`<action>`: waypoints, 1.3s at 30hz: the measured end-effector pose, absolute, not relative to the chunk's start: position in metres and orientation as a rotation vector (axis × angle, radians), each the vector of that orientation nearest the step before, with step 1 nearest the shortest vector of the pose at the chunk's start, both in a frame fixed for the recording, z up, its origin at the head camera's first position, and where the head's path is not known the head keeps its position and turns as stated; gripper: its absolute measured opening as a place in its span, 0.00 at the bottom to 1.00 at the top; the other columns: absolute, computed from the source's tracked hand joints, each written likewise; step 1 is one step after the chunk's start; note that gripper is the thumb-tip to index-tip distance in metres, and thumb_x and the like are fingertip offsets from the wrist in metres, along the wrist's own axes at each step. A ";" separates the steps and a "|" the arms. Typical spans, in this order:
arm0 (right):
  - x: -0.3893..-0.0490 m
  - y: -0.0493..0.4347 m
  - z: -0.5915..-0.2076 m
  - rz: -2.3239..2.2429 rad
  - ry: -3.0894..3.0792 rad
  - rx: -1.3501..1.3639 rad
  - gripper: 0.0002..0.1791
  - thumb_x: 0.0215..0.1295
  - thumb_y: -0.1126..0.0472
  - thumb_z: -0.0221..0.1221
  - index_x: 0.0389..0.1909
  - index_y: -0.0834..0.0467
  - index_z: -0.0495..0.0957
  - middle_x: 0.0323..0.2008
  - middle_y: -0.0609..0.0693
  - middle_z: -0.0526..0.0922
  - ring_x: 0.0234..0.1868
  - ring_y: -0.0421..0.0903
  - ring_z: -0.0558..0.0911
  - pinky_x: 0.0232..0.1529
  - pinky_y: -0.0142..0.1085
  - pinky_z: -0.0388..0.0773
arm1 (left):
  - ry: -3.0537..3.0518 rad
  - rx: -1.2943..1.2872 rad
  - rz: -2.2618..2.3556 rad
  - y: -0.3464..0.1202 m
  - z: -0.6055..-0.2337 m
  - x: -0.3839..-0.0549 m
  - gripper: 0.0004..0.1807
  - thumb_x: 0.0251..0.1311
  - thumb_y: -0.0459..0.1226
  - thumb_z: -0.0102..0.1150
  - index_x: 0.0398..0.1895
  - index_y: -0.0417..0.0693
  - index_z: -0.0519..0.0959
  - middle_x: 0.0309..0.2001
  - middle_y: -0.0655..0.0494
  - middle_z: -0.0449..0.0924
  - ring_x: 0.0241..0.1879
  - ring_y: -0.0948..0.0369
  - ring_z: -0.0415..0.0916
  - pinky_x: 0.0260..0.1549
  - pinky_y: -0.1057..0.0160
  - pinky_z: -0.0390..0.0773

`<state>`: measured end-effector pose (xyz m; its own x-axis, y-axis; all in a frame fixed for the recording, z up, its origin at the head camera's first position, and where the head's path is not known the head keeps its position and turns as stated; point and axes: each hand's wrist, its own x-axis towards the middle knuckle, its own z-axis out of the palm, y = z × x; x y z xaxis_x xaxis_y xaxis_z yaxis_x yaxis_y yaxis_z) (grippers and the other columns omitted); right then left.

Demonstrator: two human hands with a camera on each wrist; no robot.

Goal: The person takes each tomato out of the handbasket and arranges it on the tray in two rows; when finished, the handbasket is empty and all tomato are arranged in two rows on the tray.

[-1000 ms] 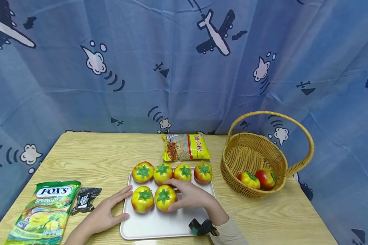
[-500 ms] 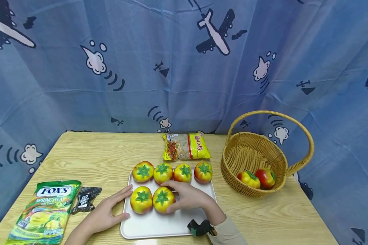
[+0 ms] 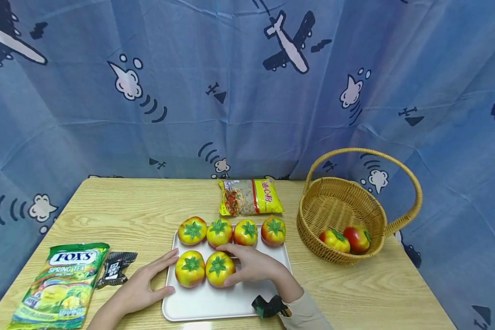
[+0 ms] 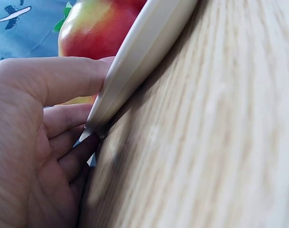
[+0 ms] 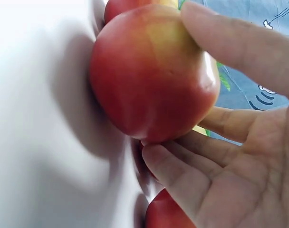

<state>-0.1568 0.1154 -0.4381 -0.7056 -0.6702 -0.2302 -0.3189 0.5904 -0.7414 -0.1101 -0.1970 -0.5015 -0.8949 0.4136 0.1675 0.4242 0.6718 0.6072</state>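
Observation:
On a white tray [image 3: 206, 305] stand several yellow-red tomatoes with green star-shaped leaf tops, in a back row and a front pair. My right hand [image 3: 253, 266] holds the right tomato [image 3: 220, 269] of the front pair, thumb on the near side and fingers round the far side. In the right wrist view this tomato [image 5: 151, 76] sits between thumb and fingertips, close over the tray. The left tomato [image 3: 190, 269] of the pair is right beside it. My left hand [image 3: 142, 286] grips the tray's left rim [image 4: 135, 61], thumb over the edge, other fingertips low beneath it.
A wicker basket [image 3: 327, 201] with a tall handle holds two more tomatoes at the right. Behind the tray lies a yellow pasta bag [image 3: 250, 198]. To the left are a green candy bag [image 3: 59, 288] and a small black packet [image 3: 114, 270]. A blue curtain [image 3: 231, 91] hangs behind.
My right hand has shifted slightly left with the front right tomato, and the left one beside it has moved a little left too. The left hand keeps its place at the tray.

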 end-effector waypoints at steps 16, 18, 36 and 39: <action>-0.155 0.116 -0.428 -0.890 2.351 -0.770 0.43 0.51 0.48 0.69 0.68 0.55 0.63 0.65 0.49 0.69 0.66 0.45 0.68 0.66 0.40 0.66 | -2.856 -0.723 -1.043 -0.198 -0.502 -0.110 0.35 0.53 0.52 0.65 0.65 0.52 0.71 0.69 0.57 0.64 0.65 0.48 0.64 0.57 0.41 0.70; -0.154 0.115 -0.427 -0.881 2.357 -0.774 0.43 0.51 0.48 0.69 0.68 0.55 0.63 0.65 0.49 0.69 0.65 0.45 0.69 0.66 0.40 0.66 | -2.852 -0.730 -1.039 -0.197 -0.502 -0.110 0.35 0.53 0.52 0.65 0.65 0.52 0.71 0.69 0.57 0.64 0.65 0.48 0.65 0.56 0.41 0.70; -0.152 0.119 -0.418 -0.867 2.411 -0.800 0.42 0.52 0.51 0.69 0.67 0.56 0.64 0.66 0.50 0.69 0.63 0.50 0.71 0.63 0.42 0.70 | -2.846 -0.747 -1.011 -0.197 -0.500 -0.110 0.35 0.53 0.52 0.65 0.64 0.53 0.71 0.69 0.57 0.65 0.65 0.48 0.65 0.56 0.43 0.70; -0.152 0.119 -0.417 -0.873 2.413 -0.812 0.41 0.52 0.51 0.69 0.67 0.57 0.64 0.65 0.51 0.70 0.62 0.51 0.73 0.63 0.41 0.71 | -2.844 -0.749 -1.011 -0.197 -0.499 -0.110 0.35 0.53 0.52 0.65 0.64 0.53 0.71 0.69 0.57 0.65 0.65 0.48 0.65 0.56 0.43 0.70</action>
<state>-0.1523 0.1194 -0.4169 -0.7275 -0.6552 -0.2036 -0.3733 0.6270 -0.6837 -0.1098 -0.1966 -0.4993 -0.8835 0.4302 0.1855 0.4508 0.6726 0.5869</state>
